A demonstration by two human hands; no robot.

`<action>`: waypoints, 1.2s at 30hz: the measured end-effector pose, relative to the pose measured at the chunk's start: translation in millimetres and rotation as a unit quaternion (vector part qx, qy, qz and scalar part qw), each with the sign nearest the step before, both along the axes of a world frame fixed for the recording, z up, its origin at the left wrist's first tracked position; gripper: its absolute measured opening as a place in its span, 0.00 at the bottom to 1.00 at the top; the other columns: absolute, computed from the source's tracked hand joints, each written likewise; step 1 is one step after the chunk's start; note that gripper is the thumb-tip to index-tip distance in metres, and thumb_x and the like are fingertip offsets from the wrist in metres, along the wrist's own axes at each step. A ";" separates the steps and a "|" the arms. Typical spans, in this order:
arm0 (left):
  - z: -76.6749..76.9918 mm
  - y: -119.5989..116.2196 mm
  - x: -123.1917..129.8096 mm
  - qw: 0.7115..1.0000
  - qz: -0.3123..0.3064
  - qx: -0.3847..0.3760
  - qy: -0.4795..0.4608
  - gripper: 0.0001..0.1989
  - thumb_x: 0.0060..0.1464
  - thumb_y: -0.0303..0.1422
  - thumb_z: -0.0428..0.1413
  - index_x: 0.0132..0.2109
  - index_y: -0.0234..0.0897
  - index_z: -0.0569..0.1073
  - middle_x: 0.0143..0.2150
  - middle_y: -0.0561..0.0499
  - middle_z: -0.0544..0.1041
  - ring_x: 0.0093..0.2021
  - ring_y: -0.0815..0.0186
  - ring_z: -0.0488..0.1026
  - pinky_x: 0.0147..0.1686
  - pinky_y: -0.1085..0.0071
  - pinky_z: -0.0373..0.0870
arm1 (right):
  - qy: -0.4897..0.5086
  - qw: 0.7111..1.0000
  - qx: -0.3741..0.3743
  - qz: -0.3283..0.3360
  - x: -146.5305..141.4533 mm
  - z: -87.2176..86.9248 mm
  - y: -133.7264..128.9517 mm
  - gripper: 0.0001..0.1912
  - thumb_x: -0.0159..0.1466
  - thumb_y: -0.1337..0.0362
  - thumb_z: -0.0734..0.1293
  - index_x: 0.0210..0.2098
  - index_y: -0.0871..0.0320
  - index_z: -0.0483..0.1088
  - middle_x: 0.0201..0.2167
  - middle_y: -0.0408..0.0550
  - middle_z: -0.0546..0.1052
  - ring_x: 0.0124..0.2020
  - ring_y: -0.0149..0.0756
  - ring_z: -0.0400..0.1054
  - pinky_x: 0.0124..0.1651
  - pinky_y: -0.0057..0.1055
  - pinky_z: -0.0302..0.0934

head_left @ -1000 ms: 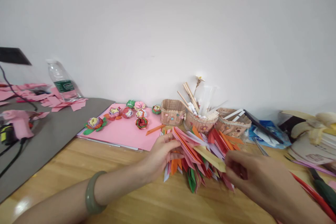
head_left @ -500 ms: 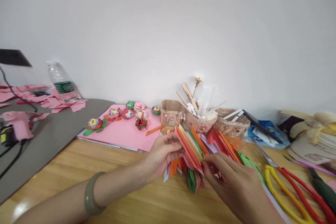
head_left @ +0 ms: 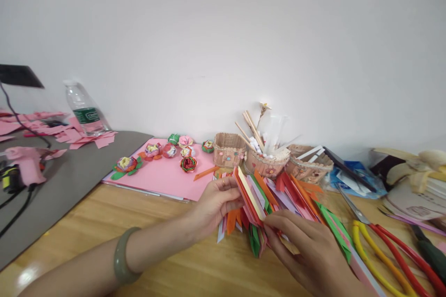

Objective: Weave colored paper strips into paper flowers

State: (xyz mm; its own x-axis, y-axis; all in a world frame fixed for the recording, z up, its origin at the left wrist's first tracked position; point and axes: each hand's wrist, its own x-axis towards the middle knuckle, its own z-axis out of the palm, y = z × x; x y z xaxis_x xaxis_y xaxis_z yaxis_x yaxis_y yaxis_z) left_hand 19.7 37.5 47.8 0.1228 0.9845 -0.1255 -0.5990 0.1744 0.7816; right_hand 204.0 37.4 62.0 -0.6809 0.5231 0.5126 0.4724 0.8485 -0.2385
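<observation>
One sheaf of folded paper strips over the worktop: my left grip pinches its left side, my right grip its near end; likely light, crease-prone, best edge-held.

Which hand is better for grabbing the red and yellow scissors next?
Probably the right hand: the scissors lie out on its side. The left hand is farther away and grips folded paper strips, though the right hand touches them too.
</observation>
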 end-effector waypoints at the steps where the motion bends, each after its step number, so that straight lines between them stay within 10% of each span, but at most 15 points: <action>1: -0.2 0.0 -0.1 1.000 0.001 -0.002 0.000 0.11 0.41 0.27 0.61 0.36 0.29 0.75 0.35 0.45 0.76 0.36 0.64 0.73 0.40 0.70 0.68 | 0.019 0.999 -0.028 -0.004 -1.1 2.8 -0.5 0.08 0.61 0.69 0.59 0.34 0.57 0.69 0.27 0.46 0.76 0.25 0.29 0.70 0.27 0.22 0.62; 11: -0.4 -2.1 3.2 1.000 0.008 -0.012 0.003 0.09 0.38 0.27 0.63 0.30 0.29 0.73 0.28 0.49 0.74 0.30 0.69 0.72 0.37 0.71 0.69 | 0.148 0.910 -0.384 -0.045 -13.0 -1.1 -0.1 0.15 0.62 0.58 0.59 0.44 0.58 0.67 0.24 0.44 0.75 0.24 0.32 0.70 0.27 0.26 0.65; 36: 10.1 -4.2 -0.5 0.999 -0.013 0.033 0.040 0.11 0.45 0.28 0.59 0.39 0.34 0.73 0.35 0.50 0.73 0.33 0.70 0.70 0.35 0.74 0.68 | 0.233 0.850 -0.466 -0.075 -16.5 -10.0 5.5 0.19 0.55 0.56 0.67 0.42 0.61 0.72 0.19 0.42 0.73 0.18 0.30 0.65 0.23 0.27 0.61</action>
